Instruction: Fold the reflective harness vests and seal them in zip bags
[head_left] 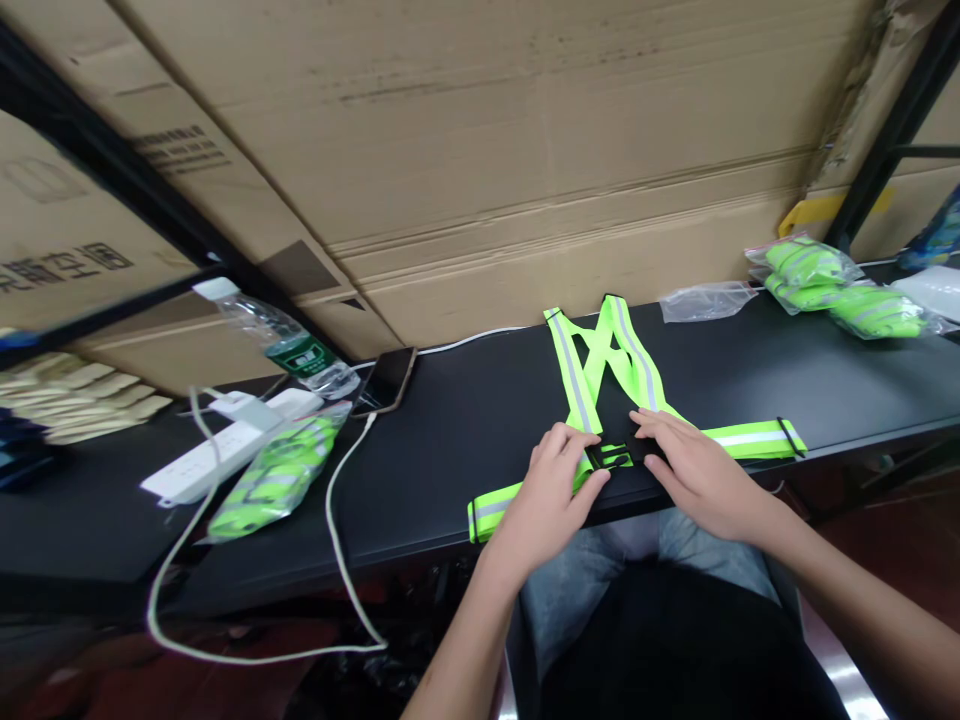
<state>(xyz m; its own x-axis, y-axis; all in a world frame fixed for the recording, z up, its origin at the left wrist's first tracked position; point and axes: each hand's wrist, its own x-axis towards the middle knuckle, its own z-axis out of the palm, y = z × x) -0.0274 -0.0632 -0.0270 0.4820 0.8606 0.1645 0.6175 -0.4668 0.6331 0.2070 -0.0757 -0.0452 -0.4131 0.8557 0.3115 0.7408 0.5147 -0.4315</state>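
A neon-green reflective vest (571, 365) of straps with grey stripes lies spread on the black table, its shoulder straps crossing toward the back. At its front edge is a black side-release buckle (616, 456); its pronged part shows between my hands. My left hand (551, 490) holds the buckle's left end and the strap there between thumb and fingers. On the other side, my right hand (694, 468) has thumb and fingers around the buckle's dark right end. My fingers partly hide both ends, so I cannot tell whether the halves are fully joined.
Bagged green vests lie at the left (277, 475) and back right (840, 285). Near the left bag are a white power strip (225, 455), a water bottle (289, 340), a phone (386, 380) and a looping white cable (337, 540). An empty plastic bag (707, 301) lies behind, before cardboard (525, 130).
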